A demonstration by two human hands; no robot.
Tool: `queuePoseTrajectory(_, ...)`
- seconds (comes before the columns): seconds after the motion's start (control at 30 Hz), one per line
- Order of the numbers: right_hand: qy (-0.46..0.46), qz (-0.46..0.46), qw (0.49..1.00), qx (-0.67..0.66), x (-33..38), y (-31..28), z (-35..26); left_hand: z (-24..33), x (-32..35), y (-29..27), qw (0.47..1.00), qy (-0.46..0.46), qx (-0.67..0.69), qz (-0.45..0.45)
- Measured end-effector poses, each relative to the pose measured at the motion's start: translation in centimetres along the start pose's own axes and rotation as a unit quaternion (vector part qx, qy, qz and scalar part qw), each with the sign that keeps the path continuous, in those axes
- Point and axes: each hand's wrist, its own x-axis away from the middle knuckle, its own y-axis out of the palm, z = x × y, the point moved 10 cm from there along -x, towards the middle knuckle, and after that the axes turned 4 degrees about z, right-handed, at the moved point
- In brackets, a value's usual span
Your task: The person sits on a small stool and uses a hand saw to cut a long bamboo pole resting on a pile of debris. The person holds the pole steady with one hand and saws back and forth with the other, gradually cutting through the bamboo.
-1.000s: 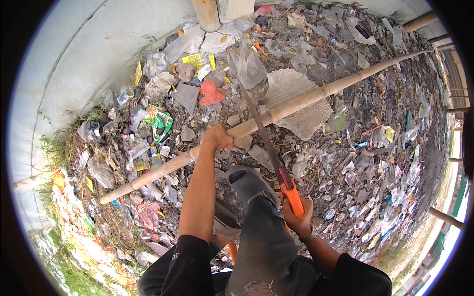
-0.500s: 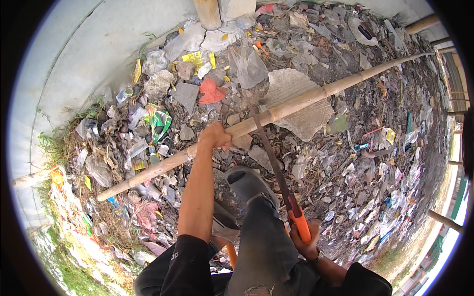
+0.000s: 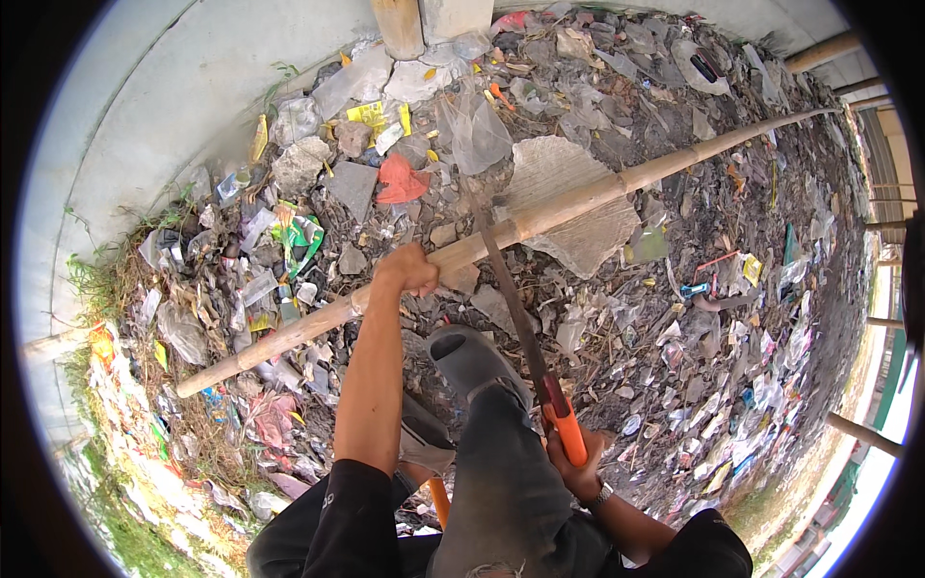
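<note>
A long bamboo pole (image 3: 578, 202) slants across the rubbish-strewn ground, from the lower left up to the far right. Wrapped round it left of the middle is my left hand (image 3: 409, 270), closed. My right hand (image 3: 580, 462) grips the orange handle of a hand saw (image 3: 515, 308). The saw's long dark blade crosses the pole just right of my left hand, and its tip points away from me. Whether the teeth have cut into the bamboo I cannot tell. My grey clog (image 3: 472, 356) is on the near side of the pole, between my hands.
A flat, broken concrete slab (image 3: 568, 246) lies beneath the pole. Stones, plastic scraps and a red piece of plastic (image 3: 401, 179) cover the ground. A pale wall (image 3: 145, 125) and a post (image 3: 397, 27) border the far side. An orange bar (image 3: 439, 501) shows beside my leg.
The whole scene sits slightly further left in the picture. The saw has shifted a little along its length, away from me; both hands keep their hold.
</note>
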Motion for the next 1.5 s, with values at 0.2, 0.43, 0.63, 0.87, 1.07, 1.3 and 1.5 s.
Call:
queuePoseTrajectory(0.2,-0.046,0.021,0.999,0.002,-8.2,4.5,1.4,-0.6,-0.3,0.8,1.0,0.005,0.007,0.025)
queuePoseTrajectory(0.43,-0.006,0.013,1.0,0.019,-2.8,0.3,1.7,-1.1,-1.2,3.1,0.996,0.043,0.058,-0.042)
queuePoseTrajectory(0.63,-0.069,0.009,0.998,-0.003,-8.8,4.9,-0.9,-1.9,-0.9,2.3,0.997,0.046,0.059,-0.03)
queuePoseTrajectory(0.87,-0.051,-0.017,0.996,0.065,-2.3,1.5,1.3,-0.8,-0.5,1.1,0.999,0.037,0.006,-0.001)
queuePoseTrajectory(1.07,-0.154,0.019,0.987,0.04,-8.3,7.5,-1.6,-1.5,-1.1,0.4,1.0,0.015,0.008,-0.024)
queuePoseTrajectory(1.3,-0.076,0.011,0.996,0.035,-9.4,2.5,-8.1,0.4,2.9,-0.7,0.964,0.075,-0.123,0.224)
queuePoseTrajectory(1.5,-0.113,0.02,0.991,0.073,-6.9,-1.7,-11.3,-1.0,2.8,-2.2,0.983,0.053,-0.065,0.165)
